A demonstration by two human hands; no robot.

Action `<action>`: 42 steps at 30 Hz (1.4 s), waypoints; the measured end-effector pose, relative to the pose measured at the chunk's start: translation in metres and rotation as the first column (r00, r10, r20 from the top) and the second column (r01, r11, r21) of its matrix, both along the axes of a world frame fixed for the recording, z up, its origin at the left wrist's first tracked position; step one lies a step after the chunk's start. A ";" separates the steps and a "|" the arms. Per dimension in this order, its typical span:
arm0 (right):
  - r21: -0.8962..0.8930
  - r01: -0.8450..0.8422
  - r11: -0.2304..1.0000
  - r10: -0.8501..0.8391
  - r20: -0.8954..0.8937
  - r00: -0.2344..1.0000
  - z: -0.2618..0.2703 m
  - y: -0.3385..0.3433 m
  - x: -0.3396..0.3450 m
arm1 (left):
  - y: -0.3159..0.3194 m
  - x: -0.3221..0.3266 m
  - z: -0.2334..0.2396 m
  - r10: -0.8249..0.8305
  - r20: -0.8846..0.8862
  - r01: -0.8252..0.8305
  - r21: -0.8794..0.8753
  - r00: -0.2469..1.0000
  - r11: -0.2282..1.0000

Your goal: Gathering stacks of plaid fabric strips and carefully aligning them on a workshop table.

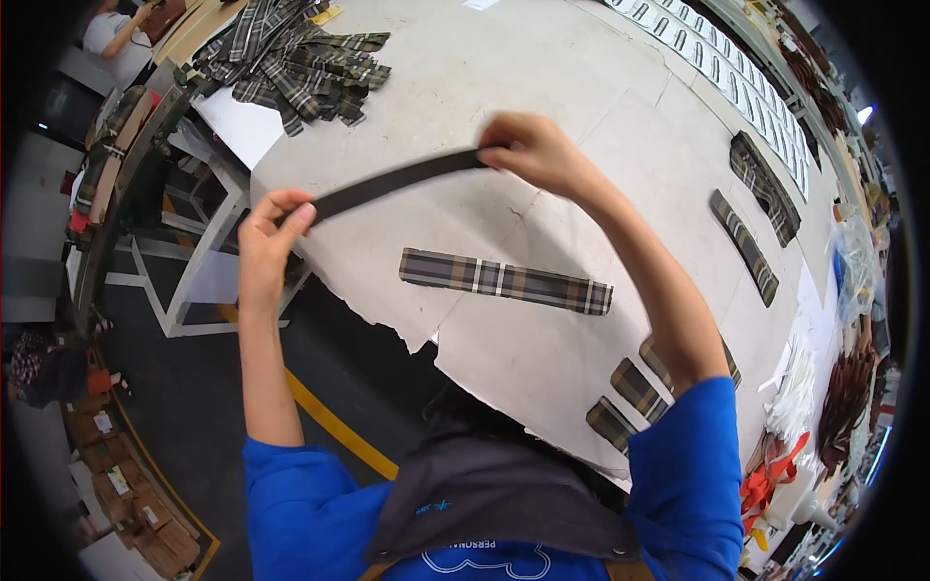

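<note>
A dark, narrow strip (pixel 398 183) is stretched between my two hands above the worktable (pixel 465 348). Its near-left end is pinched between the thumb and fingers of my left hand (pixel 275 226). My right hand (pixel 530 151), slightly blurred, grips the other end farther off. The strip bows gently upward in the middle. Below it, a plaid fabric strip (pixel 506 282) lies flat on the table, touched by neither hand. Several shorter-looking plaid pieces (pixel 638 388) lie near my right forearm, which partly hides them.
A heap of plaid strips (pixel 305 72) covers the far left of the table. On the right lie a single plaid strip (pixel 745 247) and a plaid bundle (pixel 766 190). Rows of white looped pieces (pixel 716 62) line the far right. The table's near edge (pixel 385 328) is ragged.
</note>
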State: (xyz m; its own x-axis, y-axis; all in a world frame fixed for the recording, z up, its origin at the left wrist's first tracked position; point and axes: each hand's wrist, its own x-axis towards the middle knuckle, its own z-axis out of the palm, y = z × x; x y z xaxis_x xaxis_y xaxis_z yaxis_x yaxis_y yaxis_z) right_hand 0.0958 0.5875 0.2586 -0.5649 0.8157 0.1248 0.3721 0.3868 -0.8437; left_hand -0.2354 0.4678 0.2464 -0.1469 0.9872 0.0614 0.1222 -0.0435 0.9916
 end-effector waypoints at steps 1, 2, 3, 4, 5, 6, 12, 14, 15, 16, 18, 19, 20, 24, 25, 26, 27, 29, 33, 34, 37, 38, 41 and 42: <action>-0.120 0.048 0.992 -0.048 -0.005 0.999 0.006 -0.023 0.018 | -0.011 0.009 -0.004 -0.015 0.056 0.017 -0.035 0.998 0.999; -0.237 0.101 0.966 -0.104 -0.002 0.995 0.013 -0.048 0.037 | -0.019 0.015 -0.008 -0.103 0.094 0.112 -0.107 0.990 0.988; -0.300 0.142 0.943 -0.145 0.014 0.989 0.020 -0.071 0.050 | -0.026 0.023 -0.008 -0.127 0.136 0.147 -0.144 0.983 0.979; -0.357 0.194 0.914 -0.193 0.039 0.981 0.026 -0.095 0.064 | -0.029 0.034 -0.006 -0.158 0.184 0.191 -0.176 0.970 0.966; -0.414 0.268 0.870 -0.271 0.052 0.961 0.026 -0.117 0.077 | -0.029 0.043 -0.004 -0.203 0.194 0.238 -0.183 0.960 0.954; -0.462 0.346 0.816 -0.354 0.073 0.932 0.027 -0.136 0.089 | -0.026 0.054 -0.002 -0.254 0.209 0.293 -0.185 0.944 0.938; -0.506 0.488 0.711 -0.539 0.054 0.841 0.007 -0.182 0.114 | -0.008 0.080 -0.006 -0.374 0.015 0.361 -0.301 0.927 0.882; -0.501 0.490 0.714 -0.545 0.042 0.837 0.003 -0.178 0.112 | -0.007 0.076 -0.011 -0.402 -0.132 0.360 -0.260 0.906 0.896; -0.489 0.496 0.717 -0.549 0.041 0.835 0.000 -0.177 0.111 | -0.007 0.074 -0.014 -0.397 -0.132 0.354 -0.263 0.908 0.897; -0.478 0.503 0.720 -0.554 0.041 0.832 -0.001 -0.175 0.110 | -0.006 0.072 -0.018 -0.395 -0.131 0.355 -0.251 0.909 0.901; -0.473 0.499 0.726 -0.546 0.043 0.836 -0.004 -0.174 0.108 | -0.005 0.070 -0.020 -0.390 -0.129 0.352 -0.243 0.912 0.904; -0.465 0.499 0.731 -0.544 0.044 0.838 -0.005 -0.173 0.108 | -0.005 0.070 -0.018 -0.410 -0.144 0.365 -0.261 0.900 0.894; -0.466 0.497 0.732 -0.542 0.045 0.839 -0.006 -0.173 0.108 | -0.004 0.070 -0.017 -0.432 -0.159 0.380 -0.278 0.888 0.882; -0.459 0.513 0.725 -0.542 0.078 0.837 -0.009 -0.176 0.112 | -0.003 0.070 -0.017 -0.456 -0.190 0.379 -0.334 0.870 0.863; -0.460 0.509 0.727 -0.539 0.077 0.839 -0.010 -0.176 0.112 | -0.004 0.071 -0.016 -0.443 -0.220 0.359 -0.335 0.869 0.871; -0.460 0.512 0.725 -0.541 0.079 0.837 -0.011 -0.177 0.113 | -0.005 0.071 -0.015 -0.430 -0.249 0.339 -0.335 0.868 0.879; -0.457 0.512 0.727 -0.542 0.076 0.837 -0.013 -0.178 0.113 | -0.005 0.071 -0.016 -0.432 -0.247 0.342 -0.335 0.867 0.878; -0.454 0.515 0.727 -0.545 0.074 0.835 -0.014 -0.180 0.113 | -0.006 0.069 -0.017 -0.414 -0.260 0.331 -0.310 0.872 0.891; -0.431 0.526 0.733 -0.542 0.098 0.835 -0.015 -0.179 0.111 | -0.006 0.069 -0.013 -0.443 -0.275 0.343 -0.344 0.854 0.874; -0.423 0.531 0.735 -0.538 0.113 0.835 -0.015 -0.179 0.110 | -0.006 0.068 -0.013 -0.424 -0.271 0.324 -0.344 0.864 0.881; -0.404 0.540 0.738 -0.546 0.112 0.830 -0.018 -0.181 0.109 | -0.009 0.068 -0.010 -0.409 -0.284 0.304 -0.350 0.867 0.886; -0.405 0.545 0.735 -0.550 0.114 0.827 -0.020 -0.182 0.110 | -0.009 0.069 -0.010 -0.413 -0.300 0.302 -0.353 0.860 0.885; -0.365 0.549 0.752 -0.548 0.118 0.828 -0.023 -0.184 0.113 | -0.010 0.071 -0.012 -0.411 -0.301 0.305 -0.340 0.861 0.889; -0.353 0.546 0.760 -0.544 0.117 0.831 -0.023 -0.184 0.112 | -0.010 0.072 -0.012 -0.419 -0.298 0.314 -0.342 0.858 0.886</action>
State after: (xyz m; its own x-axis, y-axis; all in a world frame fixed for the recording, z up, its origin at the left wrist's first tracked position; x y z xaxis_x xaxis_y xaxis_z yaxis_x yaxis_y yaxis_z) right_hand 0.2079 0.4034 0.2358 -0.0111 0.9712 -0.2381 0.4333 -0.2100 -0.8764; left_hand -0.1635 0.4576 0.2342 0.2087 0.9483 -0.2392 0.4953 0.1084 0.8619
